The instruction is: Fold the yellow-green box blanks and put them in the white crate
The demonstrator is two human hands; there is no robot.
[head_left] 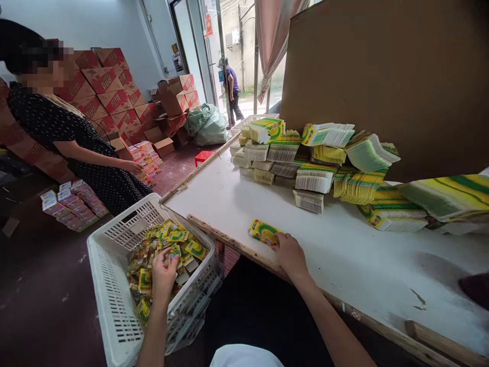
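My left hand [165, 272] is over the white plastic basket [110, 290], its fingers closed on a small yellow-green carton [174, 252]. Under and around it, many similar small yellow-green cartons [145, 280] lie in a loose heap inside the basket. On the white table [225, 204], near its front edge, my right hand [292, 255] grips the right end of a flat yellow-green carton [263, 230] with red on it. Part of that carton is hidden by the fingers.
Stacks of flattened yellow-green cartons [313, 178] line the back of the table before a large brown board [351, 76]. A wooden strip [244, 250] edges the table. At left stands a person [72, 127] near red-and-brown boxes [114, 97]. A green sack [208, 125] lies by the doorway.
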